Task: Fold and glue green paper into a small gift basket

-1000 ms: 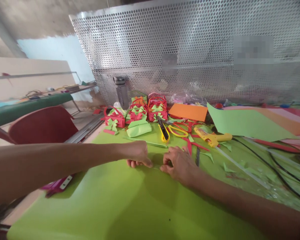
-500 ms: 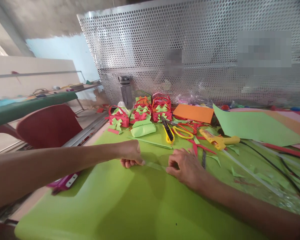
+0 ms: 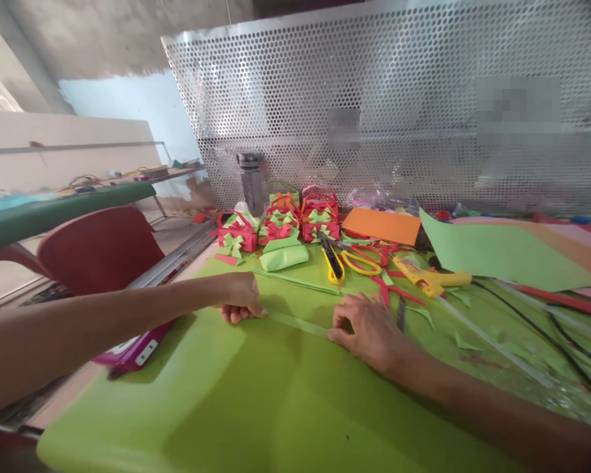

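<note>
A narrow light-green paper strip point(image 3: 298, 323) stretches between my two hands, low over the green table cover point(image 3: 256, 407). My left hand point(image 3: 240, 297) is closed, pinching the strip's left end between thumb and fingers. At the other end, my right hand point(image 3: 362, 328) has its thumb and fingertips closed on the strip. Just beyond my hands lies a thin folded green paper strip point(image 3: 300, 282). Behind it are a rolled light-green paper piece point(image 3: 284, 256) and a yellow and black utility knife point(image 3: 331, 259).
Small red and green paper baskets point(image 3: 237, 235) stand at the back beside a grey bottle point(image 3: 251, 184). Yellow-handled scissors point(image 3: 362, 264), a yellow glue gun point(image 3: 428, 277) with its cord, and coloured paper sheets point(image 3: 497, 249) lie right. A purple case point(image 3: 132, 351) is left, under my forearm.
My left hand has slid left along the strip, so a longer stretch shows between the hands. My right hand has stayed almost in place.
</note>
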Motion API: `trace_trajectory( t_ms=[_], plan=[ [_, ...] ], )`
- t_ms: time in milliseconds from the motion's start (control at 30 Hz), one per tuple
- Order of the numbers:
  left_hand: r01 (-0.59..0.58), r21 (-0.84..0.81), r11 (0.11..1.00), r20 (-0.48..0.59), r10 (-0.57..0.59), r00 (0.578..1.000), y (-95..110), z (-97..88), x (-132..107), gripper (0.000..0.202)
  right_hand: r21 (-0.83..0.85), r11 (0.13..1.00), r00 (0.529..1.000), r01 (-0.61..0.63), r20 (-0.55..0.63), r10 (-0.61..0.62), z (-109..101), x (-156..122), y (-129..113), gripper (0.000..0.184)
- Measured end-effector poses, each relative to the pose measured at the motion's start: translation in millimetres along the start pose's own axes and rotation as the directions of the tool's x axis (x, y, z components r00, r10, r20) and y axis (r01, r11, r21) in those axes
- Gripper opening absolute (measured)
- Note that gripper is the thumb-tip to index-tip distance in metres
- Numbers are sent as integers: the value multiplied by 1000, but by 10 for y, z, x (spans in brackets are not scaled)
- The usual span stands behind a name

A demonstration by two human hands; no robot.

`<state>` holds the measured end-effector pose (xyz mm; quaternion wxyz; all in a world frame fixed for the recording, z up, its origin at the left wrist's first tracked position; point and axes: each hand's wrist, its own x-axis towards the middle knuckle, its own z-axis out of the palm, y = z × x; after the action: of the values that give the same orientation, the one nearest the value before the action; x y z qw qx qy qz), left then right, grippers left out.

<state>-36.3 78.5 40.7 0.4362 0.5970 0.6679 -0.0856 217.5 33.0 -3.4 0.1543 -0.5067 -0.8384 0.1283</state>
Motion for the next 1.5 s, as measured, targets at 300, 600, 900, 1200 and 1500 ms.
trace_trajectory(
  t_ms=[300, 600, 900, 1200, 1500],
  plan=[
    [12, 13, 1000, -126, -10, 992, -138, -280, -62, 36, 1, 1000, 1000, 16, -12, -16, 37, 1, 28, 18],
    [-174, 9, 985, 179, 170, 969, 701, 446, -15, 29, 7, 1000, 999, 20, -30, -20, 36, -13, 44, 13],
    [-76, 152, 985, 186, 47, 981, 815, 484, 86, 37, 62, 997, 998, -46, -41, 48, 94, 10, 57, 11],
    [-55, 133, 990, 208, 27, 978, 798, 461, 74, 35, 176, 978, 992, -109, -36, 117, 104, 22, 83, 5],
    [-36, 34, 999, 145, 30, 989, 400, 215, 120, 33, 208, 974, 994, -92, -31, 101, 90, 0, 91, 6]
  ],
)
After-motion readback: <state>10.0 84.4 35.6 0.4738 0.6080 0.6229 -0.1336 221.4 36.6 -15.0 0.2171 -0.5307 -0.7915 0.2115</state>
